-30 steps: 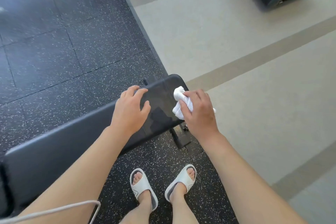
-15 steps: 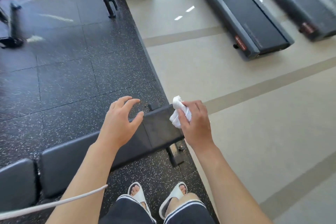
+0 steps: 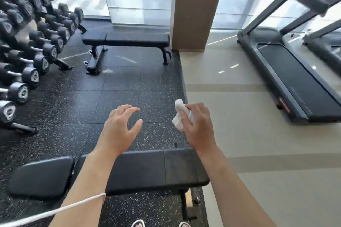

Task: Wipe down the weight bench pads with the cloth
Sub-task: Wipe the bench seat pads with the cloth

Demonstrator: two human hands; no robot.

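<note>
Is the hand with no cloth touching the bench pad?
Apart. In the head view the left hand shows over the speckled floor, beyond the bench pad, fingers spread, holding nothing.

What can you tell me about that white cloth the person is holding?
The white cloth is small and soft-looking, crumpled into a loose wad rather than spread flat. The right hand grips it, fingers curled round its middle, so one bunched end sticks up above the fingers and another hangs out to the hand's left. It is held in the air over the speckled black floor, beyond the near bench pad, and touches nothing but the hand. No stains or markings show on it.
</note>
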